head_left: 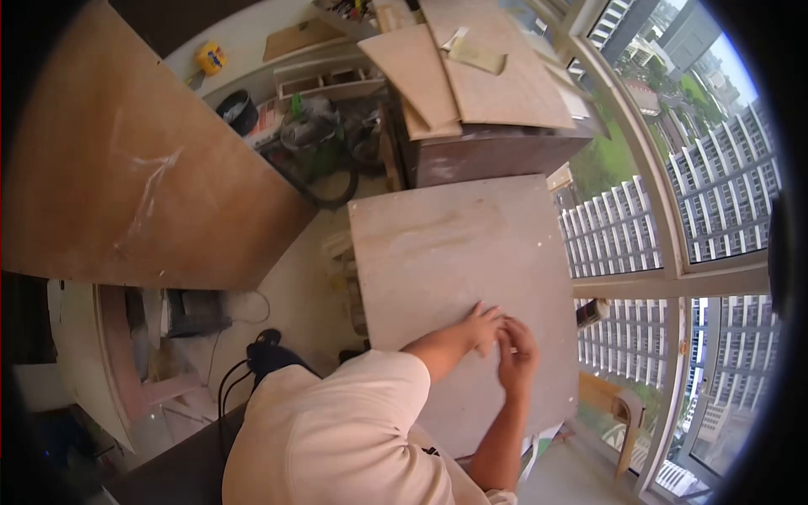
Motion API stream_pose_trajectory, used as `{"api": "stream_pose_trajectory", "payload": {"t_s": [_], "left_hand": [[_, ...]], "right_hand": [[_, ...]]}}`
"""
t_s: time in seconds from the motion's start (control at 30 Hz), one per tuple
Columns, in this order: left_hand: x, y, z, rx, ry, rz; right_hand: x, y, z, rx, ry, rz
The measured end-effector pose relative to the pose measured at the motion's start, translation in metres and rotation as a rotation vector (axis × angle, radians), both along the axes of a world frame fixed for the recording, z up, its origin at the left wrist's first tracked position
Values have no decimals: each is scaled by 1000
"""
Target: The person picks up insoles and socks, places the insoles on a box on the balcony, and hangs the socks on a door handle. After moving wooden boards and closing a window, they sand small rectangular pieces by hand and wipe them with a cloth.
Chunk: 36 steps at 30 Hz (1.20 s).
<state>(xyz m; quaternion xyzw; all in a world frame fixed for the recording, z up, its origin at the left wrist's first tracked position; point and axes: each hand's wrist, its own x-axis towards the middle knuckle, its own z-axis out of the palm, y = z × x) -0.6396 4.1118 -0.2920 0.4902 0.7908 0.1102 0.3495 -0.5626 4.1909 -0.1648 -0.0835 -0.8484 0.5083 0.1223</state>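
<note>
A pale, dusty board (446, 252) lies flat in front of me, with light smears near its far side. My left hand (483, 326) is over the board right of its middle, palm down, fingers apart, and nothing shows in it. Beside it on the right, my right hand (516, 352) has bent fingers, with the fingertips close to or touching the left hand's fingers. Whether something small is between the right fingertips cannot be made out.
Thin wooden sheets (497, 76) lie on a dark box (497, 156) beyond the board. A large brown panel (126, 168) stands at left. A vacuum-like machine (311, 126) with a hose, a yellow container (210, 58) and a black bucket (238, 113) are farther back. Windows (673, 282) line the right.
</note>
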Motion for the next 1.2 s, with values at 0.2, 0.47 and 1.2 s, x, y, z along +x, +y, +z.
{"api": "stream_pose_trajectory", "payload": {"t_s": [0.2,0.47,1.2], "left_hand": [[-43,-159,26,416,-152,519],[-205,-578,4,-242,82,1113],[-498,-522,150,239,-188,593]], "right_hand": [[90,100,-32,-128,-251,-469],[151,58,14,-911,177,-1186],[-241,-192,133,-137,13,-579]]}}
